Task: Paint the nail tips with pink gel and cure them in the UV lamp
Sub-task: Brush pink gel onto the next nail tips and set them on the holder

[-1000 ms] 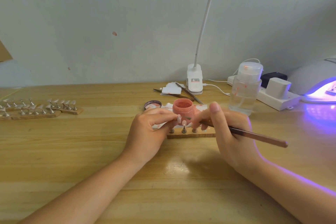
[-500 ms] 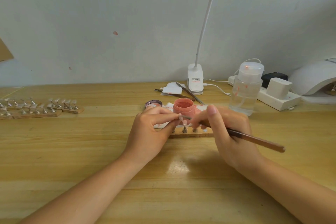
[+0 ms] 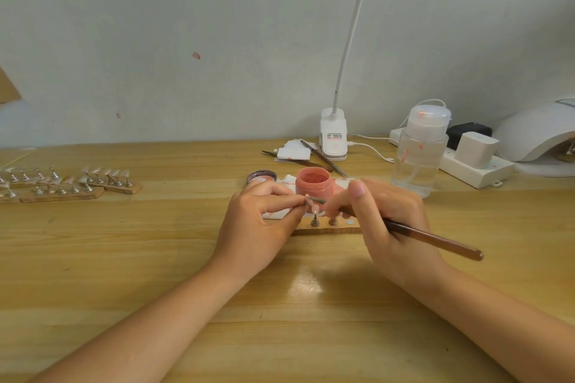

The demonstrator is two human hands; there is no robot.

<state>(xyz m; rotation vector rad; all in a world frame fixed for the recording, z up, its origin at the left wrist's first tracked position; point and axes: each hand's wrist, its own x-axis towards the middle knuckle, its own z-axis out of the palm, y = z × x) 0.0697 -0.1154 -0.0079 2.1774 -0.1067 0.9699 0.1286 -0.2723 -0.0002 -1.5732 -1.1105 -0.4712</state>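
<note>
Painting is midway: the left hand (image 3: 258, 221) pinches a small clear nail tip (image 3: 312, 206) while the right hand (image 3: 389, 221) pinches the long brown-handled brush (image 3: 432, 239) on it, the open pink gel jar (image 3: 312, 184) just at twelve o'clock, unpainted clear tips on wooden strips (image 3: 71, 185) at nine o'clock, and the white domed UV lamp (image 3: 535, 137) at two o'clock awaiting curing.

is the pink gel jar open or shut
Open: the pink gel jar has no lid, its gel shows from above, and a lid lies beside it.

Both forearms are bare, with no sleeves, rings or watch.
</note>
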